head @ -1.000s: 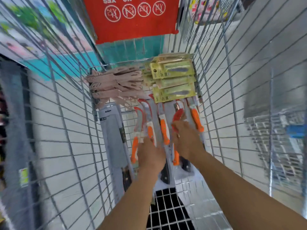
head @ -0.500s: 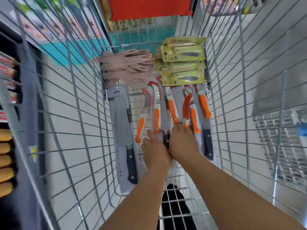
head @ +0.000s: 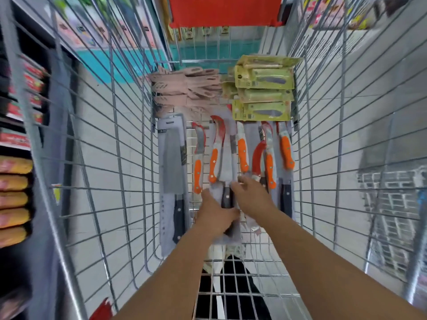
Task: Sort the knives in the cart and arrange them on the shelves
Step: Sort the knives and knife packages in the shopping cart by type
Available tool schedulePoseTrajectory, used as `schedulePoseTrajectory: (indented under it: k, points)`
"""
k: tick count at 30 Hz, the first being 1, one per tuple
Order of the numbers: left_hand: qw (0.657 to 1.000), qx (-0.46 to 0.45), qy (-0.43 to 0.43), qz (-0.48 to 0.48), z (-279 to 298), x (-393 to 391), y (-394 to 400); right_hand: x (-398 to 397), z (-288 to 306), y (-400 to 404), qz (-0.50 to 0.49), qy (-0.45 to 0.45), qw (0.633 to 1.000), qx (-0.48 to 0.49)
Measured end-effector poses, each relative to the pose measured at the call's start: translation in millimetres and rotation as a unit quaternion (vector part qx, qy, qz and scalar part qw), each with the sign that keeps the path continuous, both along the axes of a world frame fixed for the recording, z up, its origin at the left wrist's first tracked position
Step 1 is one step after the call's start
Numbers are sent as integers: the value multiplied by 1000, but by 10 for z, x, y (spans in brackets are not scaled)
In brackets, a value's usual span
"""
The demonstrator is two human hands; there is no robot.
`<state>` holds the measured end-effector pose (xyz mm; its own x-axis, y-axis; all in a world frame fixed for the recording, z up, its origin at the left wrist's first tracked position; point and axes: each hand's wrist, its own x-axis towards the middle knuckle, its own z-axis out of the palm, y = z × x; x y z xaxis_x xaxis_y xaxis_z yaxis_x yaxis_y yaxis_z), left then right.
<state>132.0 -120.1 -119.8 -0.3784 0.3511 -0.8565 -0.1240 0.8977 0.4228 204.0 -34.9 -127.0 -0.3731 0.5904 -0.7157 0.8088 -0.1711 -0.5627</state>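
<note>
Inside the wire cart [head: 129, 172] lie several packaged knives. A black-handled cleaver on a grey card [head: 226, 192] lies in the middle of the cart floor; my left hand [head: 215, 215] grips its lower end, and my right hand [head: 251, 197] holds its right edge beside the handle. Orange-handled curved knives [head: 242, 153] lie in a row across the floor around it. A second grey-carded cleaver [head: 172, 181] leans against the left wall, and a third [head: 286, 199] lies at the right. Green-carded knives [head: 263, 95] are stacked at the far right, pink-sheathed knives [head: 184, 88] at the far left.
A red sign [head: 225, 10] hangs over the cart's far end. Store shelves with red and yellow packs [head: 16, 181] run along the left, outside the cart. The wire floor near me [head: 231, 285] shows a dark floor below. A tiled aisle lies to the right.
Both hands have drawn back toward me, off the orange-handled knives, and closed on the middle grey-carded cleaver. The camera view has tilted, so the cart contents appear nearer.
</note>
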Motion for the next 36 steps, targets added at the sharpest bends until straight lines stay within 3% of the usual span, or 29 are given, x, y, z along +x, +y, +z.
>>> schedulePoseTrajectory:
  k: [3,7,10,15,20,23,30,36]
  points:
    - [995,29,-92,16,153,-8,-37,-100,78,19,-105,56,992,-43]
    - [975,103,-193,49,336,33,-95,-159,202,12,-29,-27,997,69]
    - [973,116,-200,14,420,65,-109,-84,302,-48,-23,-42,989,143]
    - [984,123,-129,-23,516,59,-235,-67,415,-159,-49,47,988,139]
    - [993,45,97,-56,544,-116,-433,-467,357,-346,-20,136,990,13]
    - [983,-40,166,-66,475,-276,-532,-742,260,-499,28,159,987,6]
    - [955,-114,216,-171,305,-438,-696,-981,49,-635,145,96,985,13]
    - [901,-148,288,-287,254,-396,-752,-860,23,-558,242,28,970,26]
